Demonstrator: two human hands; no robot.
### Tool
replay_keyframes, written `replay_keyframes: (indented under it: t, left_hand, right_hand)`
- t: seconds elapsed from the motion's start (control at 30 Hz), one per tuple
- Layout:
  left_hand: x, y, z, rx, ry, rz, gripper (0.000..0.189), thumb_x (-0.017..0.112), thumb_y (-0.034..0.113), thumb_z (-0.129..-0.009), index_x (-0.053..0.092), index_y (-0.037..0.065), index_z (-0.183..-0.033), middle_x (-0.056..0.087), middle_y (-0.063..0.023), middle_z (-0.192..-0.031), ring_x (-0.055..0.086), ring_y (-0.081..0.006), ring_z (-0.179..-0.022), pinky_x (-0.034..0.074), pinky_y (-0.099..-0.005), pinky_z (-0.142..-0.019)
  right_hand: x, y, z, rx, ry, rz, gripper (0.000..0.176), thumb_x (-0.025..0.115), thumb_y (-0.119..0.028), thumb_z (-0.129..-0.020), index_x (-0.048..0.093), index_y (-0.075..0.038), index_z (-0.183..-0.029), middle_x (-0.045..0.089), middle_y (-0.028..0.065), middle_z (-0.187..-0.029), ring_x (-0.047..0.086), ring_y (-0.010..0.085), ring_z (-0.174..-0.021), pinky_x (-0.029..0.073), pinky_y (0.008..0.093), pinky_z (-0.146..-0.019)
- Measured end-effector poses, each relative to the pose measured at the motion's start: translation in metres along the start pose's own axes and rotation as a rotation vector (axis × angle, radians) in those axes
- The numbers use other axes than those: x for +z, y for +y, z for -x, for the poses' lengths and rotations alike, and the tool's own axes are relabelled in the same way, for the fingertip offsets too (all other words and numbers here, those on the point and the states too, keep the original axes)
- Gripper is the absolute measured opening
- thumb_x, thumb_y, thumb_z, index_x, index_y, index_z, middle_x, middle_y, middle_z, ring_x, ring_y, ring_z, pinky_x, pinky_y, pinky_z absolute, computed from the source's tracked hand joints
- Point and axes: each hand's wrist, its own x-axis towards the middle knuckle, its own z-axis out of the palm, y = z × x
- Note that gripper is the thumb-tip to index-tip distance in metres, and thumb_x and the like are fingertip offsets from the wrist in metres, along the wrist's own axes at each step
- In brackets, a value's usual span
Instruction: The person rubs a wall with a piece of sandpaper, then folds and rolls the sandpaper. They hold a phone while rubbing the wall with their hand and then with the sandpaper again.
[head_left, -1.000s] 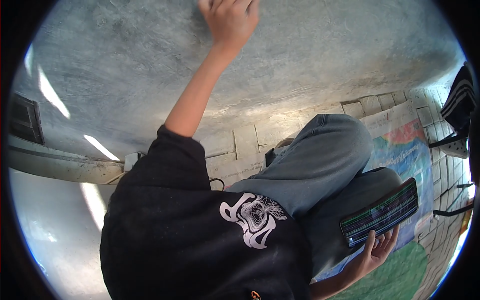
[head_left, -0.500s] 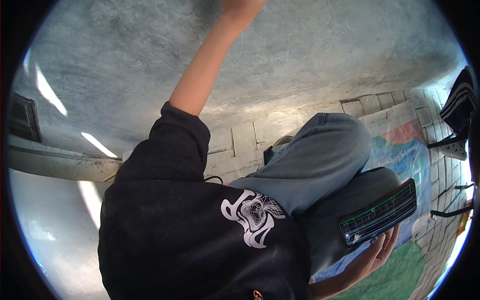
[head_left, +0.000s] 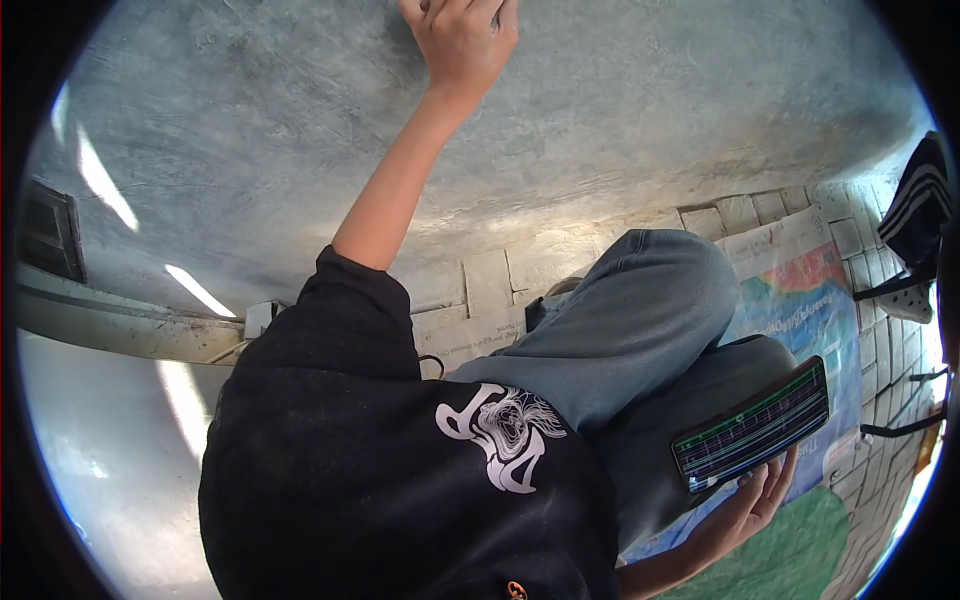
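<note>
My left hand (head_left: pixel 465 40) is up against the grey wall (head_left: pixel 620 90), at the top edge of the head view. Its fingers are curled and partly cut off, so what they hold, if anything, cannot be made out. Low on the right, my right hand (head_left: pixel 745 512) holds a smartphone (head_left: pixel 752 425) by its lower edge. The phone is tilted in front of my bent leg, its lit dark screen crossed by green, white and purple lines. Part of the hand is behind the phone.
My legs in jeans (head_left: pixel 640 310) are folded on a printed banner (head_left: pixel 790 300) over pale floor tiles. A striped dark cloth or bag (head_left: pixel 915 195) and thin black legs (head_left: pixel 905 430) stand at the far right. A white surface (head_left: pixel 110 430) lies at the left.
My left hand has come down along the wall, and more of it shows now. My right hand and the smartphone have barely shifted.
</note>
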Motion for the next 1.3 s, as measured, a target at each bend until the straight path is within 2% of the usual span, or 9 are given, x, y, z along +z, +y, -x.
replay_keyframes:
  t: [0.3, 0.5, 0.57, 0.8, 0.87, 0.97, 1.1, 1.17, 1.3]
  left_hand:
    - [0.011, -0.011, 0.003, 0.041, 0.127, 0.039, 0.005, 0.076, 0.020, -0.075, 0.072, 0.019, -0.078, 0.059, 0.0114, -0.068, 0.049, -0.0057, -0.067, 0.024, -0.0288, -0.070]
    - [0.005, -0.004, 0.002, -0.033, 0.071, 0.047, 0.009, 0.073, 0.017, -0.078, 0.066, 0.017, -0.071, 0.051, 0.0101, -0.065, 0.047, -0.0082, -0.066, 0.025, -0.0291, -0.068]
    - [-0.001, -0.003, 0.001, -0.082, 0.066, 0.060, 0.006, 0.073, 0.014, -0.077, 0.068, 0.017, -0.076, 0.053, 0.0098, -0.066, 0.048, -0.0082, -0.067, 0.026, -0.0280, -0.069]
    - [-0.020, -0.004, 0.000, -0.174, 0.020, 0.133, 0.012, 0.075, 0.011, -0.075, 0.070, 0.017, -0.085, 0.056, 0.0086, -0.070, 0.049, -0.0089, -0.070, 0.028, -0.0266, -0.071]
    - [-0.024, -0.007, 0.001, -0.187, 0.006, 0.139, 0.013, 0.075, 0.010, -0.075, 0.071, 0.017, -0.085, 0.057, 0.0085, -0.070, 0.049, -0.0091, -0.070, 0.028, -0.0265, -0.071]
    - [-0.028, -0.010, 0.004, -0.206, -0.013, 0.153, 0.014, 0.075, 0.010, -0.075, 0.071, 0.016, -0.087, 0.057, 0.0084, -0.070, 0.049, -0.0094, -0.070, 0.028, -0.0264, -0.071]
    - [-0.032, -0.010, 0.007, -0.224, -0.027, 0.182, 0.015, 0.074, 0.011, -0.076, 0.072, 0.016, -0.089, 0.057, 0.0083, -0.071, 0.049, -0.0095, -0.070, 0.028, -0.0266, -0.071]
    - [-0.032, -0.007, 0.008, -0.254, -0.019, 0.202, 0.010, 0.074, 0.012, -0.076, 0.071, 0.016, -0.085, 0.055, 0.0086, -0.069, 0.048, -0.0096, -0.070, 0.028, -0.0276, -0.070]
    - [-0.032, -0.002, 0.014, -0.289, 0.011, 0.242, 0.008, 0.074, 0.016, -0.076, 0.072, 0.016, -0.084, 0.055, 0.0088, -0.067, 0.047, -0.0100, -0.070, 0.028, -0.0289, -0.070]
  right_hand:
    - [0.000, -0.006, 0.001, -0.013, -0.021, 0.032, 0.052, 0.048, -0.013, -0.090, 0.036, 0.002, -0.139, 0.055, 0.0090, -0.107, 0.051, 0.0138, -0.094, 0.040, 0.0275, -0.083]
    - [-0.003, 0.003, -0.004, -0.121, 0.012, -0.030, 0.050, 0.050, -0.015, -0.090, 0.040, 0.003, -0.135, 0.053, 0.0003, -0.098, 0.043, 0.0077, -0.076, 0.034, 0.0219, -0.070]
    - [-0.008, -0.006, -0.004, 0.030, -0.080, -0.060, 0.073, 0.066, -0.024, -0.083, 0.030, -0.002, -0.143, 0.051, 0.0082, -0.120, 0.051, 0.0175, -0.098, 0.040, 0.0286, -0.084]
    - [-0.002, -0.026, -0.003, -0.077, -0.055, -0.042, 0.054, 0.062, -0.017, -0.087, 0.044, -0.006, -0.137, 0.053, 0.0092, -0.114, 0.048, 0.0183, -0.098, 0.040, 0.0343, -0.086]
    - [-0.006, -0.024, -0.003, 0.006, -0.115, 0.008, 0.067, 0.066, -0.018, -0.084, 0.035, -0.008, -0.142, 0.049, 0.0136, -0.123, 0.048, 0.0230, -0.107, 0.040, 0.0384, -0.090]
    - [-0.007, -0.022, 0.000, -0.437, -0.302, 0.446, 0.098, 0.070, -0.024, -0.080, 0.002, -0.012, -0.150, 0.017, 0.0156, -0.152, 0.031, 0.0275, -0.133, 0.031, 0.0459, -0.107]
    - [0.002, -0.011, 0.004, -0.570, -0.182, 0.538, 0.113, 0.083, -0.038, -0.063, 0.015, -0.009, -0.149, 0.028, 0.0156, -0.147, 0.034, 0.0321, -0.131, 0.033, 0.0468, -0.104]
    - [-0.002, -0.006, 0.000, -0.437, -0.207, 0.559, 0.140, 0.089, -0.047, -0.044, 0.004, -0.016, -0.150, 0.000, 0.0153, -0.155, 0.004, 0.0365, -0.142, 0.016, 0.0590, -0.110]
    - [-0.014, 0.013, -0.015, -0.593, -0.091, 0.592, 0.126, 0.086, -0.046, -0.054, 0.008, -0.017, -0.150, 0.009, 0.0144, -0.154, 0.014, 0.0372, -0.140, 0.021, 0.0605, -0.108]
